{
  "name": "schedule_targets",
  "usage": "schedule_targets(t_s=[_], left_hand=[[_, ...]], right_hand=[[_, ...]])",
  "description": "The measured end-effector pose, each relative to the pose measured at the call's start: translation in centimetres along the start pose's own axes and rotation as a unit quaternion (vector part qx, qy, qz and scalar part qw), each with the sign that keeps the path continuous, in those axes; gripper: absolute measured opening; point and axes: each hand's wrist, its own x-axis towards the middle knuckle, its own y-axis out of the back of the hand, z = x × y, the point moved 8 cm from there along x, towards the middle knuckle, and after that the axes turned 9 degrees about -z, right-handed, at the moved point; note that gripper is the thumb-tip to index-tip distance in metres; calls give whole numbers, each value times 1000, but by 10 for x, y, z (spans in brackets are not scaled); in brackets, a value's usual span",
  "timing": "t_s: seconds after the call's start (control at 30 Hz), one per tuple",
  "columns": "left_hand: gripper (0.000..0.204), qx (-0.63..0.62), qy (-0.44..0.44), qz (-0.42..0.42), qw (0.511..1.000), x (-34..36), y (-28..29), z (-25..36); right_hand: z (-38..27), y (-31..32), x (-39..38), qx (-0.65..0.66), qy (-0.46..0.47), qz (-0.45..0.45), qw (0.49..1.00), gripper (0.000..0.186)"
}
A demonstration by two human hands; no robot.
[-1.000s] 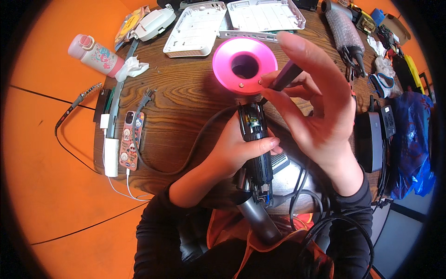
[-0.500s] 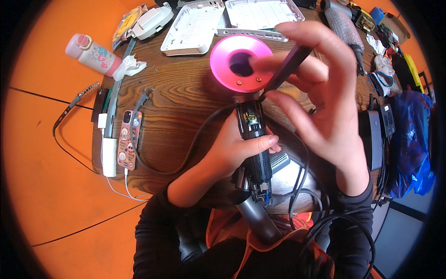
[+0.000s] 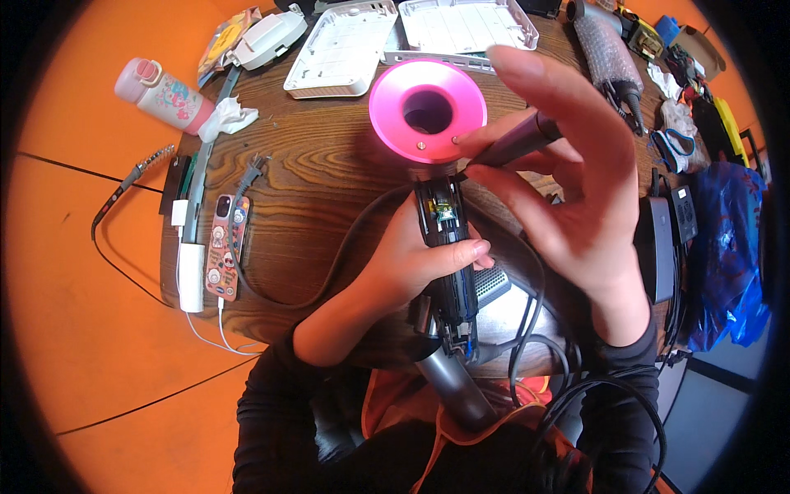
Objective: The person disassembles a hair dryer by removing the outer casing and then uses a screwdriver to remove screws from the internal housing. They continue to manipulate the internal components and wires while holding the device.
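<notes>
My left hand (image 3: 411, 255) is wrapped round the opened black handle (image 3: 448, 280) of a device, its thumb across the front below a small green circuit board (image 3: 444, 206). The handle carries a pink funnel-shaped head (image 3: 391, 115) with a dark hole and two small screws. My right hand (image 3: 576, 198) holds a slim dark tool (image 3: 522, 137) between its fingers, at the joint below the head's right screw; whether its tip touches is unclear. Beneath the handle are a dark tube (image 3: 453, 387) and a perforated grey part (image 3: 490, 284).
White plastic casings (image 3: 337, 45) lie at the back. At left are a bottle (image 3: 164, 99), tissue (image 3: 230, 119), soldering iron (image 3: 132, 177) and phone (image 3: 226, 243) with cables. At right are a bubble-wrapped object (image 3: 601, 62), dark power units (image 3: 658, 247) and a blue bag (image 3: 724, 255) along the wooden table (image 3: 313, 165).
The fingers of my right hand have shifted on the tool, which now lies at a flatter angle. My left hand, handle and pink head have moved slightly left and up in the picture.
</notes>
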Motion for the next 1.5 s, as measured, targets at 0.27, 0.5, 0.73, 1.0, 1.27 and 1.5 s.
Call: schedule_targets(t_s=[0.27,0.5,0.73,1.0,1.27,1.5], left_hand=[[32,10,8,-5,1000,3,1,-2],[33,-15,19,-3,1000,2,1,-6],[34,-2,27,20,999,1,5,-5],[29,5,19,21,1000,1,6,-3],[31,12,24,22,999,1,6,-4],[32,11,12,28,999,-1,5,-2]], right_hand=[[9,-6,-2,39,-47,-16,998,66],[11,-1,1,48,-44,-6,998,60],[6,1,0,2,-35,-7,999,61],[9,4,1,36,-35,21,999,59],[11,3,2,66,-30,-6,997,59],[7,4,2,76,-22,2,997,59]])
